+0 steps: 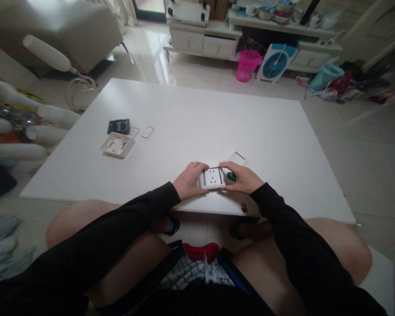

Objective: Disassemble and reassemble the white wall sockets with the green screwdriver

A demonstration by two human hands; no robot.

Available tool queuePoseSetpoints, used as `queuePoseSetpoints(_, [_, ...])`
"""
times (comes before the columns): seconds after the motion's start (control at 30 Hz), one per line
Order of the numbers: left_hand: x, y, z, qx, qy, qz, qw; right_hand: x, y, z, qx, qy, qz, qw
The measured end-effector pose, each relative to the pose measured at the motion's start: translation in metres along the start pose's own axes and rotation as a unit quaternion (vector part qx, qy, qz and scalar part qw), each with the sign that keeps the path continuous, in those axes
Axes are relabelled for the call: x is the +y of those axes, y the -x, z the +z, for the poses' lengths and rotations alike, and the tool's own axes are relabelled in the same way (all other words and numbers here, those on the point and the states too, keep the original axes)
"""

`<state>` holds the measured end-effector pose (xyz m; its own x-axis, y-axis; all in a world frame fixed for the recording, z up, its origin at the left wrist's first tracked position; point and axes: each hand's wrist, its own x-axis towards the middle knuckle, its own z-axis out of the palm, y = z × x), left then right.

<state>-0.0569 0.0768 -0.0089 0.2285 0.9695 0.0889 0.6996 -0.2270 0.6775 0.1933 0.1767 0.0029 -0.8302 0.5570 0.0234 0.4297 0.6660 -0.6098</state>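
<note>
White socket (pixel 212 177): located at near side of tabletop (pixel 184 107), approx. mid-width, between the hands. Face points up, twd. the wearer. Outline close to square; longer side, as seen, runs L-R, roughly parallel to near edge of tabletop, w/ slight skew. Slot orientation: two-slot pair at far side, splayed pair at near side, single slot betw. them. Dark strips visible along L and R sides of the face. Whether it touches the tabletop: cannot tell.

Hands: both clamped on socket, one per side. L hand (pixel 188 181) grips L side, digits at far and near corners; R hand (pixel 245 177) same on R side. Hands apart from each other, socket betw.

Adjacent items: green-and-black handle (pixel 231 176) just R of socket, within curve of R hand, rest hidden. White frame (pixel 237 158) lies beyond R hand, partly covered by it. Small orange-brown item (pixel 244 207) at near edge, R of socket.

Far L of tabletop: white box (pixel 125 149), open side up, small white pcs. inside; dark grey part (pixel 119 126) directly behind it, long axis approx. L-R; small white plate (pixel 147 131) to its R, long axis slanting away to R.
</note>
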Motion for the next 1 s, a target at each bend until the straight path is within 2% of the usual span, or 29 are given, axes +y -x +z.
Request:
queuePoseSetpoints(0.47, [-0.0047, -0.0014, 0.0031, -0.006, 0.029, 0.028, 0.999, -0.0095, -0.0007, -0.0057, -0.006, 0.009, -0.002, 1.0])
queuePoseSetpoints(0.73, [0.0013, -0.0056, -0.0047, -0.016, 0.02, 0.029, 0.999, -0.0098, -0.0003, -0.0048, 0.001, 0.004, -0.002, 1.0])
queuePoseSetpoints(1.0, [0.0029, -0.0086, 0.0, -0.027, 0.021, 0.035, 0.999, -0.0086, 0.0, -0.0047, -0.009, 0.021, 0.015, 1.0])
